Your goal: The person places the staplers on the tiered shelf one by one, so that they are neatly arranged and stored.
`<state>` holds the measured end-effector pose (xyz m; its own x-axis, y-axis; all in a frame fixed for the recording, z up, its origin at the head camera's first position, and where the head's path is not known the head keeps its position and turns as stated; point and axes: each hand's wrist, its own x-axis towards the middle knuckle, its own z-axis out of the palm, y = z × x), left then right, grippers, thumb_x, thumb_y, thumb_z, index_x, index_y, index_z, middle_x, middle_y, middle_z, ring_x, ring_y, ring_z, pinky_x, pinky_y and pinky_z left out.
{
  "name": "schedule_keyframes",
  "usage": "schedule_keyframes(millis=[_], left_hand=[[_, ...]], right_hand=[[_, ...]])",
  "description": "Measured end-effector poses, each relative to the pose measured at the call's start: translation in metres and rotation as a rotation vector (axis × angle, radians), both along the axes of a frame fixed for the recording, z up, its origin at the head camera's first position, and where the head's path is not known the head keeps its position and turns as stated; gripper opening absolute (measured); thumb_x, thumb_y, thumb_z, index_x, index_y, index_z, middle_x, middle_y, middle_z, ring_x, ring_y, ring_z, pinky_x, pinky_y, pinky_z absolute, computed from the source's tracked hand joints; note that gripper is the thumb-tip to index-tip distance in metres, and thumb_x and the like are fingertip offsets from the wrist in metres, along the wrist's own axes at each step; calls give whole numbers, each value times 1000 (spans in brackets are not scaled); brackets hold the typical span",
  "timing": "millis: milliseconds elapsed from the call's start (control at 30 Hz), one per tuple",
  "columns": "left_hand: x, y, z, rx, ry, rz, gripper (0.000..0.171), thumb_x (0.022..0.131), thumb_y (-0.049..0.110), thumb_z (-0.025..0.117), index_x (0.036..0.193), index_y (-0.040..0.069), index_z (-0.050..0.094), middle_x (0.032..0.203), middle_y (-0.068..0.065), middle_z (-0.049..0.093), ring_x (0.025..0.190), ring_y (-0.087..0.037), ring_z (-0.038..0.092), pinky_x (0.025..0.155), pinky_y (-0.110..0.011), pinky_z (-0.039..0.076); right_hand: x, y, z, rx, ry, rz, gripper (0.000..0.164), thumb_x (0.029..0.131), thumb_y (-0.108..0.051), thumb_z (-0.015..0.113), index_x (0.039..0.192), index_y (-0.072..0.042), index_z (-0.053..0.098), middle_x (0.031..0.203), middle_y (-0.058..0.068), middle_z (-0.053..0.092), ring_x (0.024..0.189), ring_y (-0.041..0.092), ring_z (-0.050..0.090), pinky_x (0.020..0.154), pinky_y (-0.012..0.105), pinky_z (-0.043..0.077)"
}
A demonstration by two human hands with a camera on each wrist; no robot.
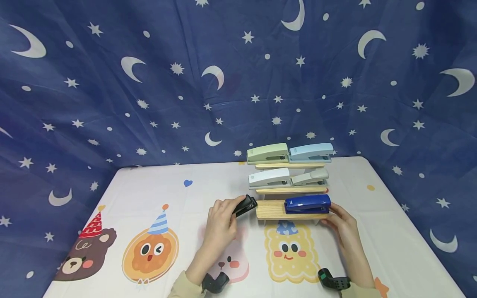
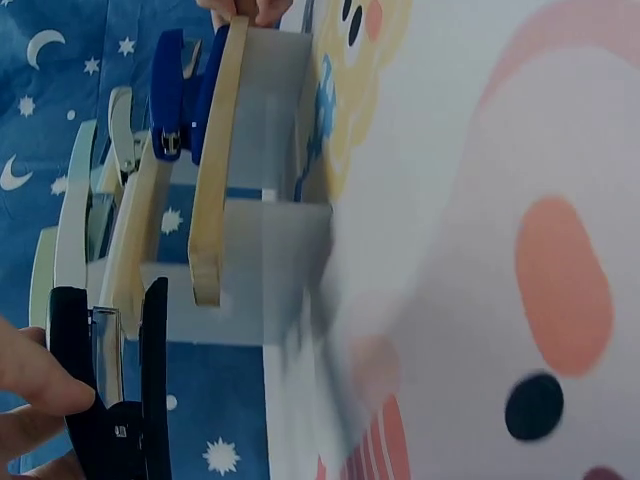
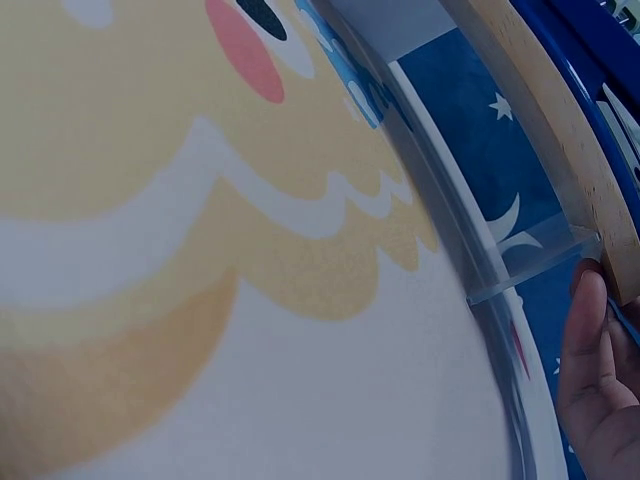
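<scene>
My left hand (image 1: 221, 223) grips a black stapler (image 1: 246, 205) just left of the lowest wooden step (image 1: 270, 210) of a tiered rack. In the left wrist view the black stapler (image 2: 72, 345) has its arm and base apart, with a metal strip between. A dark blue stapler (image 1: 307, 203) lies on the right part of that step. At the step's right end, beside the blue stapler, my right hand (image 1: 345, 227) holds the plank's edge. The right wrist view shows the thumb (image 3: 585, 310) against the plank (image 3: 560, 130); the other fingers are partly hidden.
On the middle step (image 1: 290, 191) sit a white stapler (image 1: 269, 178) and a light grey stapler (image 1: 311, 177). The top step (image 1: 290, 166) bears a green stapler (image 1: 267, 153) and a light blue stapler (image 1: 311, 152). Clear supports (image 2: 275, 260) carry the steps. Behind hangs a starry blue cloth (image 1: 238, 82).
</scene>
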<state>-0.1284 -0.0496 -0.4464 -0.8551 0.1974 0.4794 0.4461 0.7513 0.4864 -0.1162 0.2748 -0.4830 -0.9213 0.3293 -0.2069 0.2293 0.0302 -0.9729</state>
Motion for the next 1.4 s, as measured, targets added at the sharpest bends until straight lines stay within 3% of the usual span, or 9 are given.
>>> schedule_keyframes(millis=[300,467,733,1000,1400], left_hand=[[-2,15,6,-35,48,-64,62,78,-9,59,127,28,60,113,6,69,91,-13,52,79,-31,40],[-5,24,7,-65,37,-86,63,78,-10,58,128,29,59,112,6,68,91,-13,51,80,-30,39],[-12,35,6,-98,34,-137,70,73,-15,54,129,28,59,113,4,68,93,-15,50,80,-32,40],[-18,46,7,-197,21,-169,79,64,-14,56,131,29,57,112,4,67,93,-15,50,83,-32,40],[-22,56,5,-243,-10,-206,80,64,-12,60,132,29,55,115,5,66,97,-15,51,87,-33,41]], right_hand=[[-2,0,1,14,-7,9,49,93,-6,47,142,1,41,115,-9,52,87,-3,59,77,14,51],[-2,1,1,8,3,19,50,93,-5,45,143,1,39,122,-2,51,87,-3,59,77,14,51],[-1,1,3,-13,15,29,49,94,-4,45,143,2,39,102,-21,54,86,-3,59,77,15,52],[0,1,3,-30,16,36,50,95,-5,46,143,2,38,102,-22,54,84,-3,59,77,15,52],[1,2,1,-40,21,17,50,94,-4,47,142,4,39,96,-24,58,83,-3,60,76,15,52]])
